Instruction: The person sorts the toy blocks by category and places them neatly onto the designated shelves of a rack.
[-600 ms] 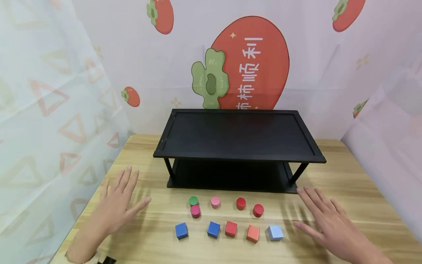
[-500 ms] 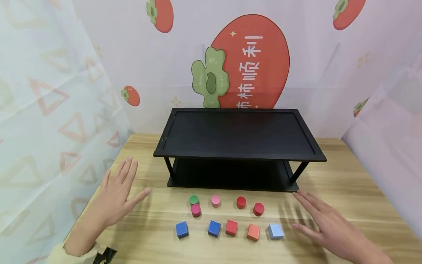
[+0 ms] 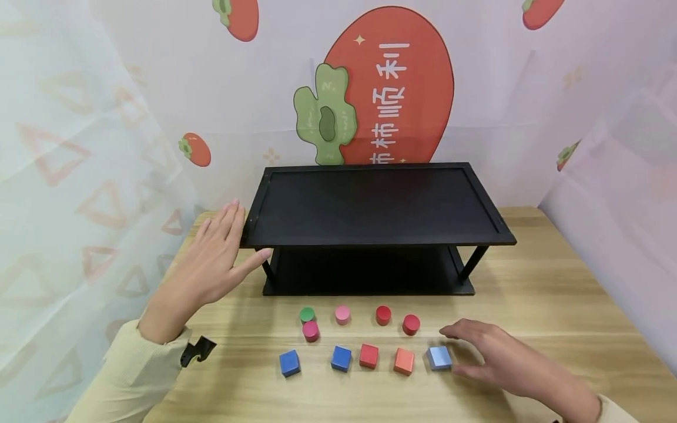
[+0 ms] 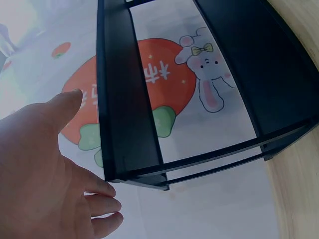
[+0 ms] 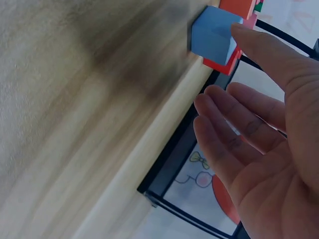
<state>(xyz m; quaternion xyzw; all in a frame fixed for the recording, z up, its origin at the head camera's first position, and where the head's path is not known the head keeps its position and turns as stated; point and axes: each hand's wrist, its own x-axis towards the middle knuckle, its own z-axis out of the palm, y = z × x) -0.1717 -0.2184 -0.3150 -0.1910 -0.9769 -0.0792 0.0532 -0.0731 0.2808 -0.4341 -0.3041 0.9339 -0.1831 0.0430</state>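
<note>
My left hand [image 3: 214, 258] is raised beside the left end of the black two-tier shelf [image 3: 381, 205], fingers straight and thumb spread. In the left wrist view its fingertips overlap the near corner of the upper board [image 4: 124, 99]. My right hand [image 3: 494, 358] hovers at the right of the light blue cube [image 3: 439, 358], fingers loosely bent and nothing between them. Its thumb tip overlaps the cube's edge in the right wrist view. Left of that cube, in one row, lie an orange-red cube [image 3: 404, 361], a red cube [image 3: 368, 356] and two blue cubes [image 3: 341, 358].
Behind the cubes stand small round discs: a green one [image 3: 307, 315], a magenta one [image 3: 311, 331], a pink one [image 3: 342, 315] and two red ones [image 3: 383, 315]. The wooden table [image 3: 529, 276] meets a printed cloth backdrop [image 3: 492, 88] at the back and sides.
My left hand has moved forward and right to the shelf's left end. My right hand has come down and left to the light blue cube, its fingers bending. The head view has shifted slightly.
</note>
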